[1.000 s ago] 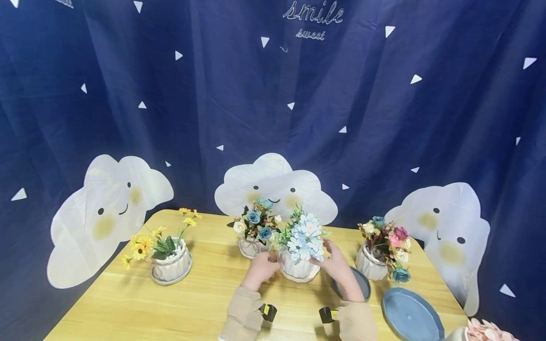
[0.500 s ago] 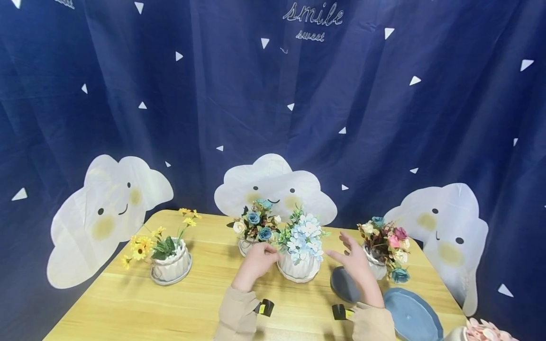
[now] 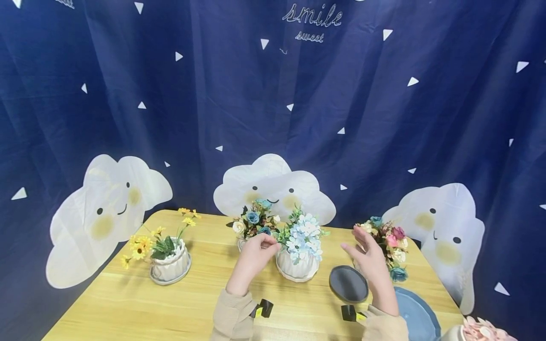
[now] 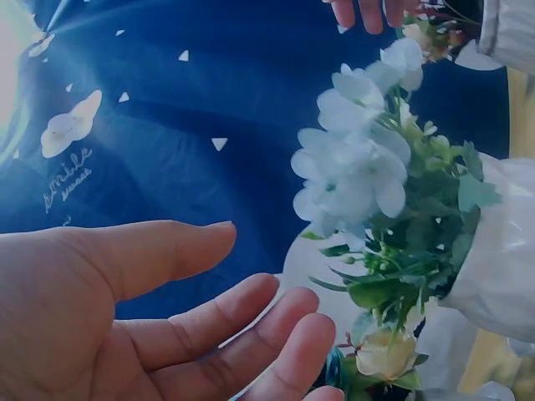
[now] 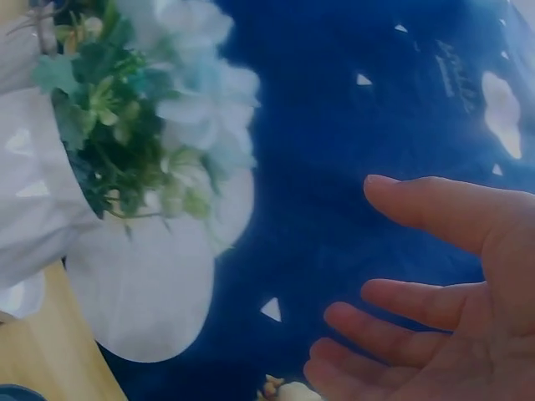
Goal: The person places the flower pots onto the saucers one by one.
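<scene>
A white pot with light blue flowers stands on a white saucer in the middle of the table. Just left of it is my left hand, fingers relaxed and holding nothing; in the left wrist view the fingers are apart from the blossoms. My right hand is raised near the pot of mixed roses, empty, with loosely spread fingers in the right wrist view. Behind my left hand, a pot with blue and white roses is partly hidden. A small dark saucer lies between the blue flowers and my right hand.
At the left, a white pot of yellow flowers sits on a saucer. A larger blue-grey tray lies at front right, partly behind my right forearm. Pink flowers show at the bottom right corner. A blue curtain hangs behind the wooden table.
Both hands have come away from the pot of light blue flowers. The right moved right, uncovering the dark saucer; the left lifted slightly and shifted left. The pot stays in place.
</scene>
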Demonstrator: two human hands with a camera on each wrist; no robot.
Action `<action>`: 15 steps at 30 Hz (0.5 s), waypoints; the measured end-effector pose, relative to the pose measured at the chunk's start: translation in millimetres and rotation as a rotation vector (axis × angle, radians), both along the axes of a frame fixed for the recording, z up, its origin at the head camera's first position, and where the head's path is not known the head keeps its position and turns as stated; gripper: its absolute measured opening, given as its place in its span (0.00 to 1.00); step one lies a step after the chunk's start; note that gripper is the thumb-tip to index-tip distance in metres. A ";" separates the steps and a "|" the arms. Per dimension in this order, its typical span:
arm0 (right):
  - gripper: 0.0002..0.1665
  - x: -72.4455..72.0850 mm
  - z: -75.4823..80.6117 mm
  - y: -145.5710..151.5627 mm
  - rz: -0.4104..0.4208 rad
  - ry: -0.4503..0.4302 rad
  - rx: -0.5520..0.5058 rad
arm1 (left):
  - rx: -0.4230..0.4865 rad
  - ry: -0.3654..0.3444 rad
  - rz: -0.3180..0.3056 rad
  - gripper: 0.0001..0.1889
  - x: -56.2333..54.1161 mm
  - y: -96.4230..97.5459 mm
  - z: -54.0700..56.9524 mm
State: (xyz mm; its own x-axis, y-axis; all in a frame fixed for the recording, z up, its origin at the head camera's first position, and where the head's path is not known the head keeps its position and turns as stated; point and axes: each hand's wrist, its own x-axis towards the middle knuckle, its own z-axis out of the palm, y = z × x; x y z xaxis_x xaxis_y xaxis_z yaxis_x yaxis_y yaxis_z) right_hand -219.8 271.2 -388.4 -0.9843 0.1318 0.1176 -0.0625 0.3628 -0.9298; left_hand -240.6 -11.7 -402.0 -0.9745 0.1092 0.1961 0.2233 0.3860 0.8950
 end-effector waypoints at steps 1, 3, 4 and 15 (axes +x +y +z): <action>0.42 0.7 0.9 1.8 -0.006 0.001 -0.001 | 0.006 0.008 0.000 0.09 0.3 0.2 0.7; 0.43 2.1 2.3 5.7 -0.025 -0.005 -0.002 | 0.016 0.019 -0.001 0.09 1.2 1.0 1.9; 0.43 2.8 2.5 7.9 -0.035 -0.001 -0.002 | 0.018 0.022 -0.001 0.09 1.7 1.6 2.7; 0.41 17.3 5.5 30.1 -0.155 0.045 -0.032 | 0.053 0.064 -0.037 0.09 11.1 12.1 14.1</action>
State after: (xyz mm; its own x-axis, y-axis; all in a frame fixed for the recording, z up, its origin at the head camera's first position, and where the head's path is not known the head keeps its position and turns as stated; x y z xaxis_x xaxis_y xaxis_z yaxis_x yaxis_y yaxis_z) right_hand -202.5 301.3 -382.9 -0.9457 0.2863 0.1540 -0.0494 0.3415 -0.9386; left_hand -229.6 0.4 -387.9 -0.9552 0.1327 0.2644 0.2941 0.3292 0.8973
